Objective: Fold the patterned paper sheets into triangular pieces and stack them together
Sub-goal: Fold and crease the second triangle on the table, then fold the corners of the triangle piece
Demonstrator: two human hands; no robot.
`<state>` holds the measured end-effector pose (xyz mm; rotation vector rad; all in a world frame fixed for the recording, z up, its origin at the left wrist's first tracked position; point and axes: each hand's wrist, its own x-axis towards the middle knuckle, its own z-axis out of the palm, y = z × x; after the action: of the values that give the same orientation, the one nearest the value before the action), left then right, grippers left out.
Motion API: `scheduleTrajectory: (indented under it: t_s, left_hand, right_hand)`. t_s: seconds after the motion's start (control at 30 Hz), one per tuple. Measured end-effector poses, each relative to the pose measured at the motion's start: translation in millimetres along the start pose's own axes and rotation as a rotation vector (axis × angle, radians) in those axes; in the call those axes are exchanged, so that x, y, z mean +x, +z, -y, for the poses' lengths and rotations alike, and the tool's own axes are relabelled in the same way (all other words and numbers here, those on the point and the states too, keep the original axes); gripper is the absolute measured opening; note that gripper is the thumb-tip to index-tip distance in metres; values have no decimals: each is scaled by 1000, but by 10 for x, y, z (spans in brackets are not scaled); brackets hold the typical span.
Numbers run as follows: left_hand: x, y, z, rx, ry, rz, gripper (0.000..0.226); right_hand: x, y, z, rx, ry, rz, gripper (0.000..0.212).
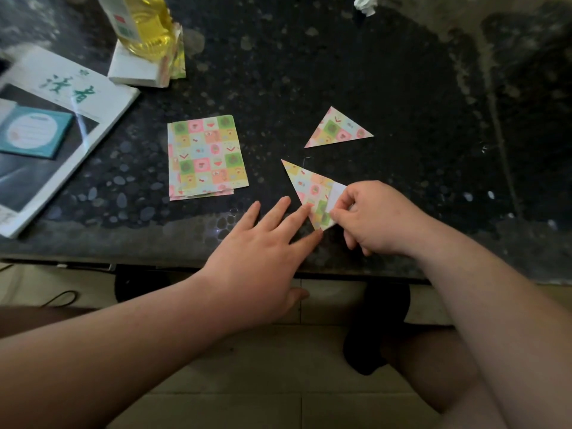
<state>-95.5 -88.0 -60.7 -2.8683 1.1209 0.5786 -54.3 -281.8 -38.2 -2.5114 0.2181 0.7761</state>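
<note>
A small stack of flat patterned paper sheets [206,156] lies on the dark speckled table [309,72]. To its right rests one folded patterned triangle [337,129]. Nearer the table's front edge lies a second, partly folded triangle [311,188] with a white flap showing. My right hand [376,219] pinches that white flap between thumb and fingers. My left hand [263,243] is spread flat, and its fingertips press on the left edge and lower tip of the same triangle.
At the far left lie a white magazine [62,97] and a teal notepad [32,131]. A yellow bottle [145,23] stands on a white box [136,68] at the back. A crumpled white scrap [366,3] sits at the far edge. Below the table are tiled floor and my legs.
</note>
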Motion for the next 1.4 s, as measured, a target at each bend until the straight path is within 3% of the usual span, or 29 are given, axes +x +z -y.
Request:
scheduleTrajectory:
  t_s: [0.5,0.93,1.4]
  left_hand:
    - [63,-15,-98,-6,108,-100,90]
    - [40,-38,-145,-105,99,-68,101]
    - [71,-65,-107,-66,111,-45,94]
  right_hand:
    - [11,24,-2,-13,7,-24,19]
    - [-5,25,-16,6,-4,-28,21]
    - [16,51,-6,-3,16,-49,18]
